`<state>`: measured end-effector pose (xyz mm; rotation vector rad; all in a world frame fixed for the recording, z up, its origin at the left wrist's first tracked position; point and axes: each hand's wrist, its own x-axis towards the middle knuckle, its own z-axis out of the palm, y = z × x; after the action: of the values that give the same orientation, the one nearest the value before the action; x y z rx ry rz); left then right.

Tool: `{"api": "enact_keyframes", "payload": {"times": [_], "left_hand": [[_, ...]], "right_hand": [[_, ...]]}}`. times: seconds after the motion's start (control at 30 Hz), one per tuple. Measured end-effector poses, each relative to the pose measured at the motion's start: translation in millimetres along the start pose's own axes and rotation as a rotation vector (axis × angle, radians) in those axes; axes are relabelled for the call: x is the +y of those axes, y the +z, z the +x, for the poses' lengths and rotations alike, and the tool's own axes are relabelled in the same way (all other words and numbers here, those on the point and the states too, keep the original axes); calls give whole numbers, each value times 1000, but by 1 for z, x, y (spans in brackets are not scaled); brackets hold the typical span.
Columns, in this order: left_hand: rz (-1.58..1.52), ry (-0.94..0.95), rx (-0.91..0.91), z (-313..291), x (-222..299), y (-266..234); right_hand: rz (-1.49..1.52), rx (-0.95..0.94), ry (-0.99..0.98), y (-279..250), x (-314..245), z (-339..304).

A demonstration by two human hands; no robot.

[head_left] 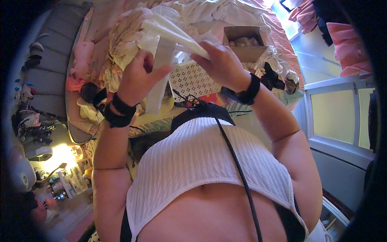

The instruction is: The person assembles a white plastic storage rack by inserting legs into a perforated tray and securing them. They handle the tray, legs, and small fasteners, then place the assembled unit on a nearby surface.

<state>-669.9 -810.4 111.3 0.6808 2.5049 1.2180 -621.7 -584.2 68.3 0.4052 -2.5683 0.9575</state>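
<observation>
My right hand (221,64) pinches one end of a sheer white strip of cloth or ribbon (177,34). From there it stretches up and to the left, and a translucent length hangs down beside my left hand (141,76). That hand's thumb points right, apart from the curled fingers, and I see nothing gripped in it. Both wrists wear black bands. Below and between the hands lies a white perforated plastic tray or basket (193,78). Cream and white fabric (125,36) is heaped just beyond my left hand.
An open cardboard box (245,42) with pale contents stands beyond my right hand. White cord (274,58) and a black item (272,76) lie to its right. A pink doll-like figure (84,56) is at far left. A lit lamp (60,157) glows lower left. A black cord (229,149) hangs before my chest.
</observation>
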Motion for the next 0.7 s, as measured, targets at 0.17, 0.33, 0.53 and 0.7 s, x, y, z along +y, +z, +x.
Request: {"api": "enact_keyframes", "payload": {"times": [0.17,0.33,0.53,0.7], "left_hand": [[-29,138,110,6,-3,27],[124,191,91,1,4,31],[-304,182,524,9,12,-8],[51,111,314,-4,-15,-3]], "right_hand": [[266,-108,160,-7,6,-7],[817,-558,509,-24,32,-21],[97,-66,167,-4,64,-52],[679,83,553,-9,75,-52]]}}
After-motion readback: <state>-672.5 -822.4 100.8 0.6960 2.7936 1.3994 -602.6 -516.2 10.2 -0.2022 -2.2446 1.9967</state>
